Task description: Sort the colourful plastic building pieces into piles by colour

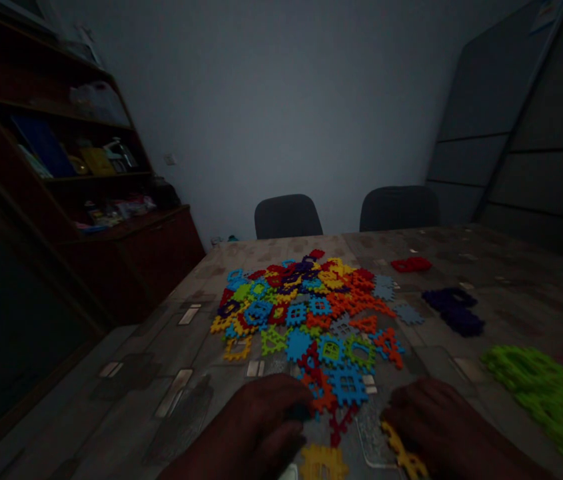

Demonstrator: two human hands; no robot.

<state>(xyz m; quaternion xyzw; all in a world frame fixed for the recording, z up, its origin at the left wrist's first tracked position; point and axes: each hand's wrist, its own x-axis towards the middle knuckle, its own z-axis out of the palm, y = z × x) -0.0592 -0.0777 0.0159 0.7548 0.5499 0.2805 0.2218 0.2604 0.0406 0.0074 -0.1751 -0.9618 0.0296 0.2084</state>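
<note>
A yellow square piece (323,461) is lying nearest the camera, at the bottom edge of the view. The bench (161,360) is carrying all the pieces, with a shelf unit (126,247) standing to its left and two dark chairs (288,217) (400,208) standing behind its far edge. A mixed heap of notched plastic pieces (298,313) is filling the middle, spreading toward the hands. Green pieces (536,383) are lying together on the right, purple pieces (454,310) beyond them, and a red stack (411,265) farther back.

The left hand (271,417) is curving beside the heap's near end, thumb and fingers partly apart; a dark patch is showing between them, too dim to tell whether it is a held piece. The right hand (426,413) is curling its fingers closely together over the far end of a yellow strip (404,453). That strip is sitting at the lower right, its long axis slanting from the fingers toward the camera and rightward. Between the hands, a blue square piece (347,385) and a smaller dark red piece (342,423) are lying in the way.
</note>
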